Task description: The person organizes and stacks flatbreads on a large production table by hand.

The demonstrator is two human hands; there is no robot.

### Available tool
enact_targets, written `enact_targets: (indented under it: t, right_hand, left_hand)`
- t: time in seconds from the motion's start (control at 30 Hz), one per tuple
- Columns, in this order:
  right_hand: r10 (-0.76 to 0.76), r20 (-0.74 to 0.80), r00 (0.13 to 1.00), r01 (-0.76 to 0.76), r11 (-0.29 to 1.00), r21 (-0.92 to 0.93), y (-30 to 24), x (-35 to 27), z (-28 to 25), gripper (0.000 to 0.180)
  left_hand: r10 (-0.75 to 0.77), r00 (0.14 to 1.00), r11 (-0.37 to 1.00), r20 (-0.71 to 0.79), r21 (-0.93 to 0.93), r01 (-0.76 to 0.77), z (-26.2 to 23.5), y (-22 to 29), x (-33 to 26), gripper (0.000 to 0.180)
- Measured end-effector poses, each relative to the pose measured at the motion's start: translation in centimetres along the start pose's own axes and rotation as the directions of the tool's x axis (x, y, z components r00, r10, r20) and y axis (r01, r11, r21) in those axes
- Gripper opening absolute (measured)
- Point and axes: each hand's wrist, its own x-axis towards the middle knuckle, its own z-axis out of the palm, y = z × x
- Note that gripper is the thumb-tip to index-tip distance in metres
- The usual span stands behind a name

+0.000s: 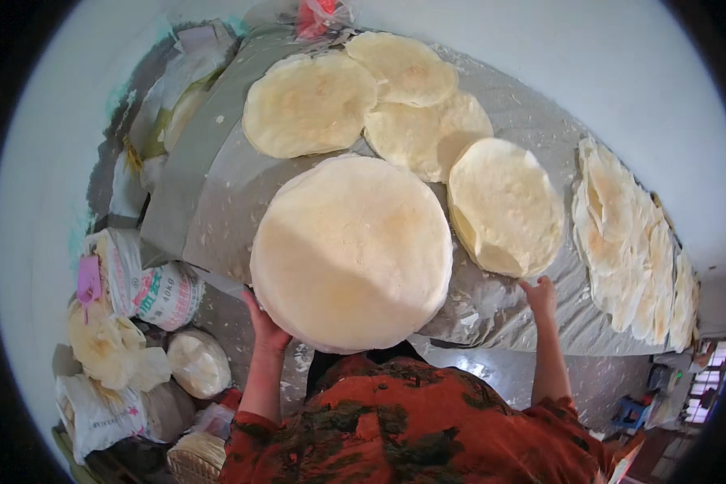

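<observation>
Big stack of flatbreads at desk's near edge, one hand on each side.

Large flatbread stack (352,252) sits on the grey sheet (218,185) covering the desk, right in front of the person. Left hand (264,329) is under the stack's lower-left rim, fingers (254,310) curled up against it & touching; can't tell if it's a real grip. Right hand (539,294) is off to the stack's right, fingers spread flat on the sheet, holding nothing, just below a smaller flatbread pile (504,206). More rounds (308,103) lie further back, overlapping ones (633,242) along the right. Sacks (149,290) on floor at left.
</observation>
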Motion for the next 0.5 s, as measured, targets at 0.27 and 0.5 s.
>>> enact_targets:
  t: [0.27, 0.5]
  right_hand:
    - [-0.901, -0.151, 0.407, 0.765, 0.246, 0.595, -24.3, -13.1, -3.1, 0.063]
    - [-0.903, 0.001, 0.43, 0.818, 0.391, 0.421, -35.8, -19.2, -3.1, 0.069]
  left_hand:
    - [-0.064, 0.995, 0.964, 0.076, 0.262, 0.042, 2.4, -1.0, 0.8, 0.047]
    - [-0.012, 0.961, 0.883, 0.275, 0.454, -0.118, 7.6, 4.5, 0.7, 0.05]
